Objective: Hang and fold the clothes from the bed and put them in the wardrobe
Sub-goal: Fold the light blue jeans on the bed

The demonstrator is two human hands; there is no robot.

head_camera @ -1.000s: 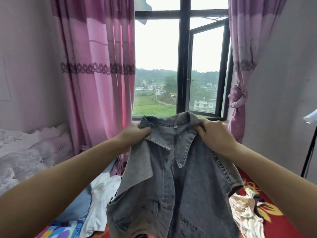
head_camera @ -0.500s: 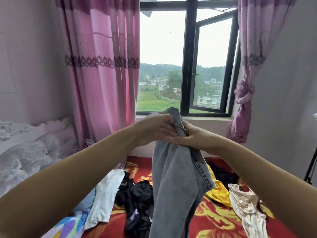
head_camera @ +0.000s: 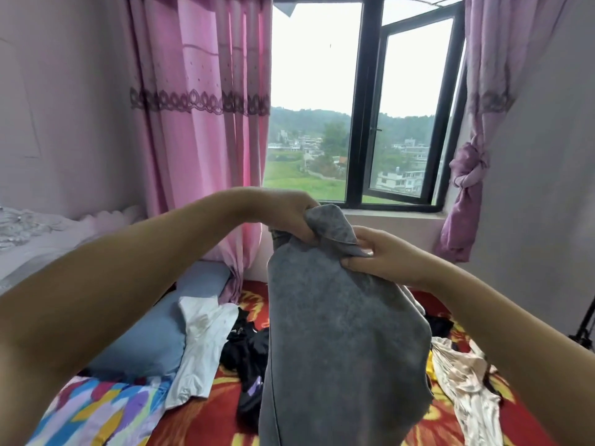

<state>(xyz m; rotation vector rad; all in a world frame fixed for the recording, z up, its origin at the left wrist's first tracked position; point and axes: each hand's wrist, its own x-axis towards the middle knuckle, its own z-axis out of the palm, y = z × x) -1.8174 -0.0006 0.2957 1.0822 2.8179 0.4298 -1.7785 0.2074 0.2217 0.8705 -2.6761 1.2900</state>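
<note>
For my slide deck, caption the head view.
Both hands hold a grey denim jacket above a clothes-strewn bed.

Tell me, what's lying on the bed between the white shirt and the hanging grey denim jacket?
In the head view, a crumpled heap of black clothes lies on the red bedspread between the white shirt and the grey denim jacket.

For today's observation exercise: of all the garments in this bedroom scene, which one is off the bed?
The grey denim garment: the left hand and right hand hold it up, while the white top and black clothes lie on the bed.
</note>
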